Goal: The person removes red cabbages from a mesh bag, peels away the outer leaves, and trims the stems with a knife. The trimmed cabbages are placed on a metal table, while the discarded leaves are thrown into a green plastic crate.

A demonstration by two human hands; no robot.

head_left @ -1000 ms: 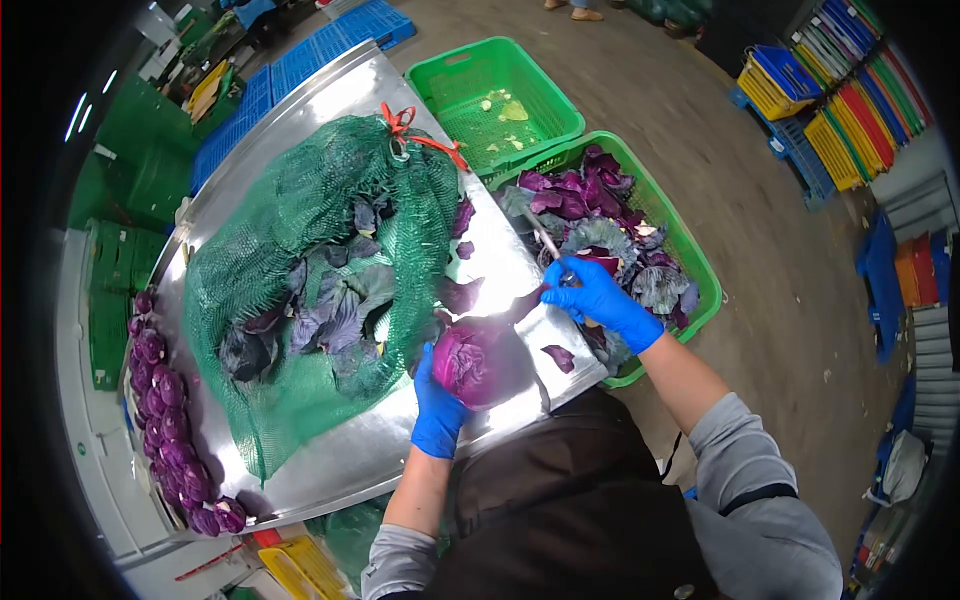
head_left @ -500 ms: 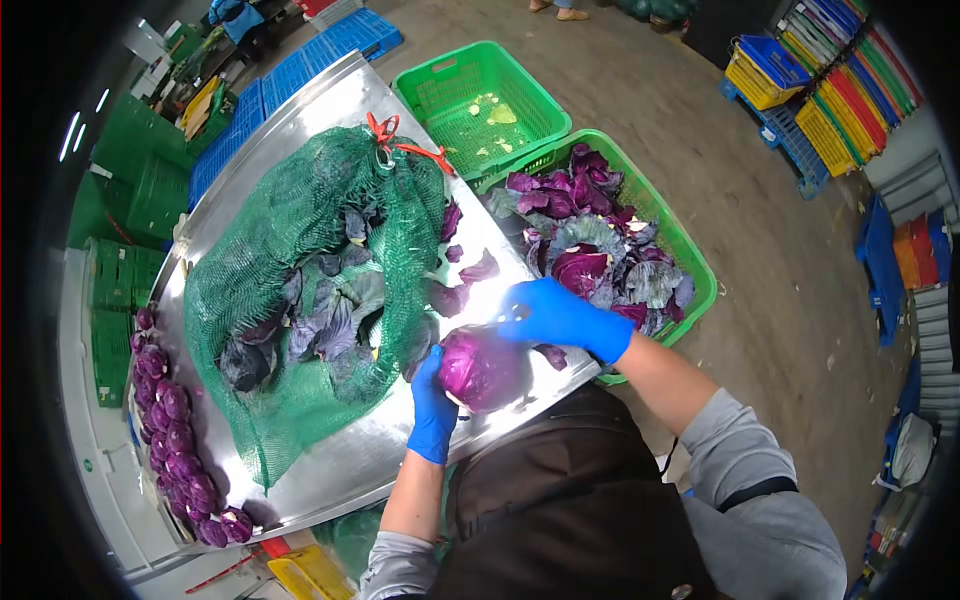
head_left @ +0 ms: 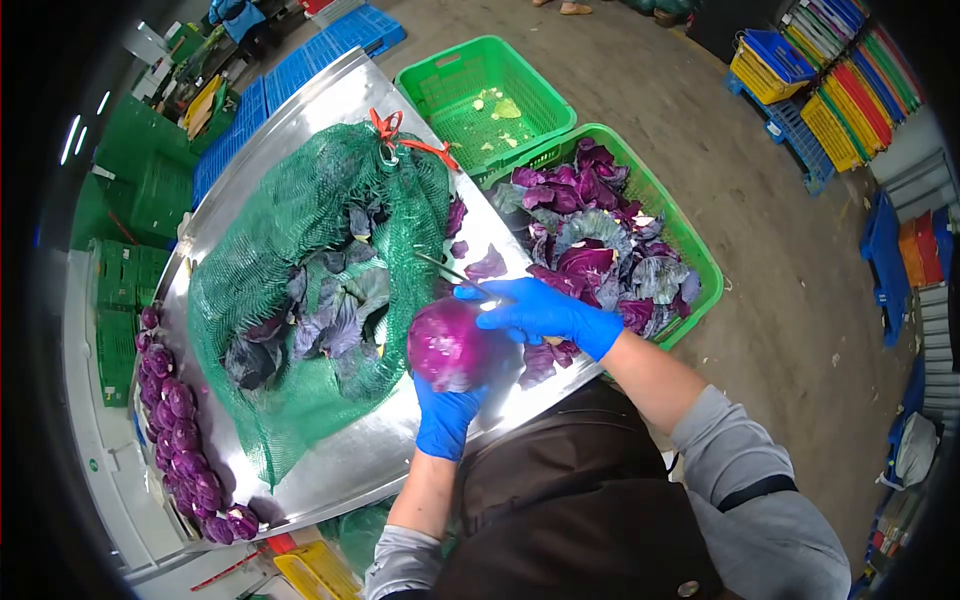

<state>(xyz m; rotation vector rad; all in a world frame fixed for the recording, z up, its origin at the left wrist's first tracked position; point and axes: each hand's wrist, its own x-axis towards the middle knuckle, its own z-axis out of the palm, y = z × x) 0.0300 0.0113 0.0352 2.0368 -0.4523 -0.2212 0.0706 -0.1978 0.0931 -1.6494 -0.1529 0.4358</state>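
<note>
My left hand [head_left: 447,412], in a blue glove, holds a peeled red cabbage [head_left: 450,343] from below, over the metal table [head_left: 350,445]. My right hand [head_left: 545,312], also gloved in blue, is closed around a knife [head_left: 462,278]; its thin blade points up and left, just above the cabbage. The handle is hidden in my fingers. Loose purple leaves [head_left: 487,264] lie on the metal beside my right hand. Left of the cabbage spreads a green mesh bag [head_left: 230,250] with dark, unpeeled cabbages and outer leaves [head_left: 335,315] showing through its opening.
Several peeled red cabbages [head_left: 185,437] line the table's left edge. A green crate [head_left: 705,265] full of purple leaves adjoins the right edge, with another green crate [head_left: 420,72] holding a few scraps behind it. Blue pallets [head_left: 330,45] and a person in blue [head_left: 237,20] are farther back.
The cabbage has moved slightly left and up, turned in my left hand. My right hand has moved left over it, and the knife blade now shows. More leaves lie under my right hand.
</note>
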